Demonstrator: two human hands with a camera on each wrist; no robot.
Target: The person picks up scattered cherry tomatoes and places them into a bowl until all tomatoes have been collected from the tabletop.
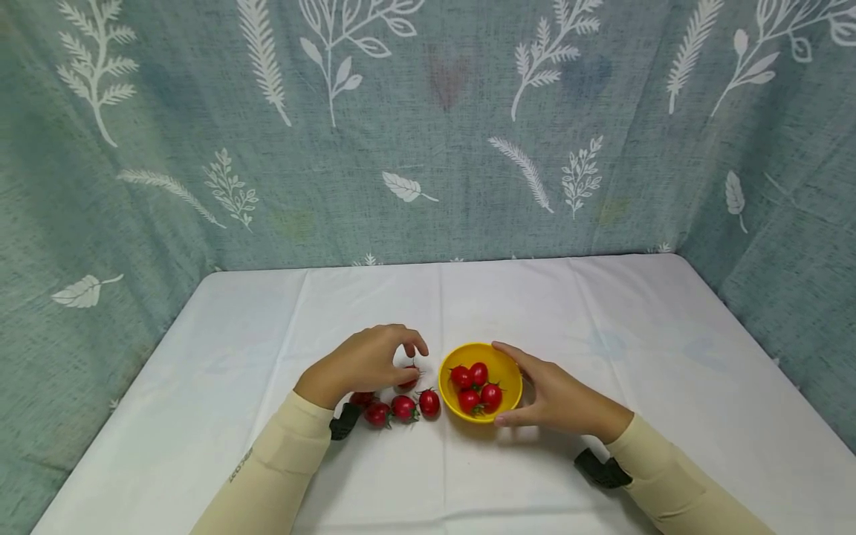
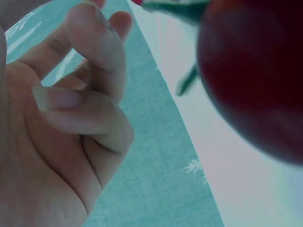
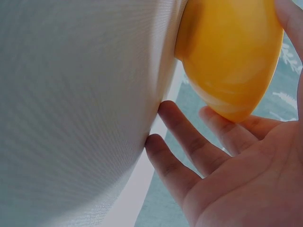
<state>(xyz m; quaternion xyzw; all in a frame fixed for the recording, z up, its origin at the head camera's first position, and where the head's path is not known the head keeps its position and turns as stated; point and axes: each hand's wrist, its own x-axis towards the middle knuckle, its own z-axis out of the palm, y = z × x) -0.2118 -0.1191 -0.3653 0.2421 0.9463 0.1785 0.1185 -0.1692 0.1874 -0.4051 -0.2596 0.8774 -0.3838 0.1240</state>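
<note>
A yellow bowl (image 1: 449,401) with several small red tomatoes (image 1: 491,397) in it stands on the white-covered table. My right hand (image 1: 558,394) holds the bowl from its right side, thumb at the near rim and index finger at the far rim. In the right wrist view, the other fingers spread beside the bowl (image 3: 232,56), some touching the cloth. Left of the bowl, my left hand (image 1: 368,360) hovers with bent fingers and a gap between thumb and fingers. A tomato (image 1: 406,380) lies partly hidden beneath its thumb.
Several loose tomatoes (image 1: 404,408) lie on the white cloth (image 1: 535,490) close to the left wrist, one (image 1: 429,403) near the bowl. A large blurred tomato (image 2: 255,80) fills the left wrist view's right side. Patterned green curtains (image 1: 441,171) border the table behind and at the sides.
</note>
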